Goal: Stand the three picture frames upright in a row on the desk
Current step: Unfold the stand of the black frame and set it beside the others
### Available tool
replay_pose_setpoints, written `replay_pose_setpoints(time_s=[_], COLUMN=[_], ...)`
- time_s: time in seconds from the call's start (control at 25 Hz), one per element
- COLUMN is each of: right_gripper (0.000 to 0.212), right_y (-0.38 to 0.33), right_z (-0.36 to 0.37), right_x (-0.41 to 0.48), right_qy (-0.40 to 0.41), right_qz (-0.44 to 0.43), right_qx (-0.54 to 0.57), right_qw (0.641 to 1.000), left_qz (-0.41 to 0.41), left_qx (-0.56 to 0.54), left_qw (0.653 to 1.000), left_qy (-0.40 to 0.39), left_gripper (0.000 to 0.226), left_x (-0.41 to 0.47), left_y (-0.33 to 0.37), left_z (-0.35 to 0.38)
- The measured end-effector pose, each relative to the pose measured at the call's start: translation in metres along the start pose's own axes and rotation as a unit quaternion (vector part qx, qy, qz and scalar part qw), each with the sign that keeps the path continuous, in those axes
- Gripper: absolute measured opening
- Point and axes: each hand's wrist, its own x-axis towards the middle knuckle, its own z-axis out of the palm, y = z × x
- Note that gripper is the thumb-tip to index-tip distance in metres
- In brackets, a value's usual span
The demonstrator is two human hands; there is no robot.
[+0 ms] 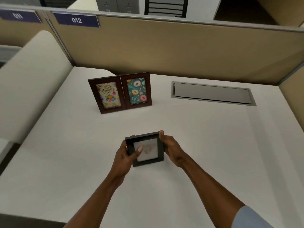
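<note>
Two dark brown picture frames stand upright side by side toward the back of the white desk (213, 145): the birthday-card frame (107, 94) on the left and the doughnut-picture frame (137, 91) touching it on the right. Nearer to me, a small black frame (148, 152) with a pale picture is held above the desk, tilted face-up. My left hand (126, 155) grips its left edge with the thumb across the glass. My right hand (171, 148) grips its right edge, fingers wrapped over the top corner.
A grey cable hatch (212, 93) is set into the desk at the back right. Tan cubicle partitions (164, 46) close the back and right sides, with a label "012" (77, 20). A cream rounded divider (32, 76) borders the left.
</note>
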Motion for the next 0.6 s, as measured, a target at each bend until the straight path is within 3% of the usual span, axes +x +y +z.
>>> replay_pose_setpoints(time_s=[0.16, 0.4, 0.6], right_gripper=[0.073, 0.071, 0.060], right_y=[-0.012, -0.022, -0.001], right_z=[0.041, 0.083, 0.080], right_x=[0.039, 0.073, 0.073], right_qy=[-0.042, -0.081, -0.010], right_qz=[0.000, 0.000, -0.029], right_qx=[-0.009, -0.026, -0.100], right_qw=[0.999, 0.996, 0.995], left_qz=[-0.006, -0.006, 0.013], left_qx=[-0.021, -0.020, -0.033], left_qw=[1.000, 1.000, 0.999], left_qy=[0.007, -0.006, 0.021], left_gripper=[0.033, 0.037, 0.039], left_x=[0.016, 0.026, 0.036], left_y=[0.011, 0.012, 0.010], left_z=[-0.051, -0.101, -0.132])
